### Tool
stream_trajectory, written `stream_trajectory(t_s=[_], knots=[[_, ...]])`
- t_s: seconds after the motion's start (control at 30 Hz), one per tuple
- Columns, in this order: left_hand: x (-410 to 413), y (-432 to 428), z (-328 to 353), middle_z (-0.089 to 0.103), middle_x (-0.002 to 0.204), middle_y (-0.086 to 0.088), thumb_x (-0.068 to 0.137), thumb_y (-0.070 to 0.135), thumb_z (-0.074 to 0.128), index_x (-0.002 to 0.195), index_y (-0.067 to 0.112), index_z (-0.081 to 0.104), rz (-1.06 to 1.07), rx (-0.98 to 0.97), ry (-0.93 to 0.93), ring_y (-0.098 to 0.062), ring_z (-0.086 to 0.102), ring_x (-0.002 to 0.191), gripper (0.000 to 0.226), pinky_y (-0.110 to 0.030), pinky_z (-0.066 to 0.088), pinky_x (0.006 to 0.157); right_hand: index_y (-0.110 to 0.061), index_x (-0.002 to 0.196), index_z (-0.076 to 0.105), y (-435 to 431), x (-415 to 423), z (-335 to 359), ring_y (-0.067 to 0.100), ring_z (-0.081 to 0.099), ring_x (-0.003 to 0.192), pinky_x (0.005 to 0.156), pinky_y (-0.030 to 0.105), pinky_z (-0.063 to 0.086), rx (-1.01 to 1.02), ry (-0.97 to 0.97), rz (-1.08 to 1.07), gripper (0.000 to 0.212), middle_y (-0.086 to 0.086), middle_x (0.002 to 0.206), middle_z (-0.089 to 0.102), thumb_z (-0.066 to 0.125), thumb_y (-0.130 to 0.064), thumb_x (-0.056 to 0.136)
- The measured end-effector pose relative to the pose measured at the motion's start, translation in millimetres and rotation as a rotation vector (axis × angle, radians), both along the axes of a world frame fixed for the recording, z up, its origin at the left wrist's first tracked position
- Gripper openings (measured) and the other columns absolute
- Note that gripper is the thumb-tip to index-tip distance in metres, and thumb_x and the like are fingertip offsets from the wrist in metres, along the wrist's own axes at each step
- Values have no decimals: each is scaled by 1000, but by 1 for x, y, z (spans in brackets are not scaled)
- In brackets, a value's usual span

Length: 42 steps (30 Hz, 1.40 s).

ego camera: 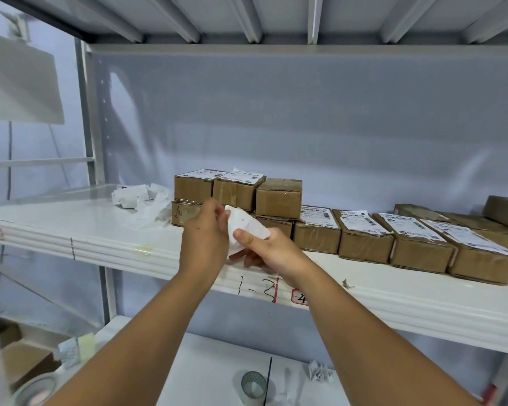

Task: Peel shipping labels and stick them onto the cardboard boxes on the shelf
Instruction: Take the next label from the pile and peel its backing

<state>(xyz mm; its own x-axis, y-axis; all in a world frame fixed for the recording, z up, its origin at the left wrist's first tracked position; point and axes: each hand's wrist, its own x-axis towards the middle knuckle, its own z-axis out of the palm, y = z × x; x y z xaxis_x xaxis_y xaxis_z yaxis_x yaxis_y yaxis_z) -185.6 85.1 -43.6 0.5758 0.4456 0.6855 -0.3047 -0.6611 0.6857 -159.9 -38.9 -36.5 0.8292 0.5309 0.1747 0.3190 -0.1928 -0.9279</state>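
A white metal shelf [100, 230] runs across the view at chest height. Towards its left end lies a loose pile of crumpled white backing paper [143, 200]. Just right of that pile stands a two-tier stack of small brown cardboard boxes [192, 189]; the two upper boxes on its left carry white printed labels on their tops.

In front of the stack, above the shelf's front edge, the left hand [206, 238] has its fingers curled and pinches the upper corner of a white paper shipping label [248, 225]. The label is held in the air between both hands, apart from every box, with its plain side towards the camera. The right hand [264, 249] grips its lower part, thumb pressed on the front and fingers curled behind. Below, on the lower shelf [211, 361], stands a grey roll of tape [253, 385].

The right-hand top box of the stack, a plain brown cardboard box [279, 200], has a bare top. Further right, a row of brown cardboard boxes with labels [367, 244] sits side by side along the shelf, touching one another. Behind its right end sit more unlabelled brown boxes [505, 209].
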Motion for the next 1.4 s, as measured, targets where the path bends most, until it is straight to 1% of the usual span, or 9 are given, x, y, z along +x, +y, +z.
stream_trajectory(t_s=[0.17,0.27,0.47,0.57,0.67,0.8,0.97,1.2,1.4], knots=[[-1,-1,1,51,69,0,97,16,47,89,12,48,-2,-24,20,-21,46,67,8,-28,23,55,-15,78,64,-3,0,0,3,49,42,41,12,33,53,-1,-1,11,-5,53,66,66,-21,88],[-2,7,3,55,85,-1,98,17,45,91,15,48,4,-132,69,-20,48,78,8,-26,26,60,-13,77,64,-5,6,-2,4,48,41,43,13,35,71,29,7,11,-2,55,66,65,-15,88],[3,29,3,57,92,-3,97,19,48,92,13,53,-14,-193,183,-22,51,85,10,-27,35,69,-13,79,63,-3,10,-2,0,51,41,47,13,36,56,51,49,12,-4,58,65,61,-11,91],[4,38,2,55,84,0,97,22,48,91,14,53,-18,-148,215,-18,51,74,12,-26,40,62,-13,81,62,-2,11,-3,-1,54,43,49,15,34,56,62,91,12,-8,55,64,58,-10,92],[4,46,2,51,79,4,98,22,47,90,13,53,2,-95,230,-5,45,65,13,-14,31,49,-13,78,62,-3,15,-4,2,54,45,52,19,34,57,75,89,15,-3,58,64,58,-11,92],[5,54,4,57,87,-3,97,21,48,91,12,56,6,-71,253,-19,48,74,14,-30,30,58,-11,75,61,-4,20,-6,9,50,49,53,25,26,65,115,74,16,0,57,64,59,-15,91],[8,68,2,61,87,-9,96,21,49,85,13,55,-15,-81,265,-25,51,73,14,-29,34,56,-12,76,57,-4,20,-5,12,46,53,52,25,24,72,145,44,16,1,58,63,66,-22,85],[18,83,2,54,72,-2,96,24,51,73,23,50,-50,-148,256,-17,44,59,23,-28,32,54,-7,82,58,-8,16,0,6,57,47,43,16,44,366,311,22,10,-2,57,64,54,-3,90],[11,113,4,57,62,-7,95,23,50,86,15,55,87,-229,212,-26,51,63,13,-27,34,51,-6,81,61,-15,19,0,15,51,59,49,21,31,636,451,-69,18,2,65,64,45,1,87]])
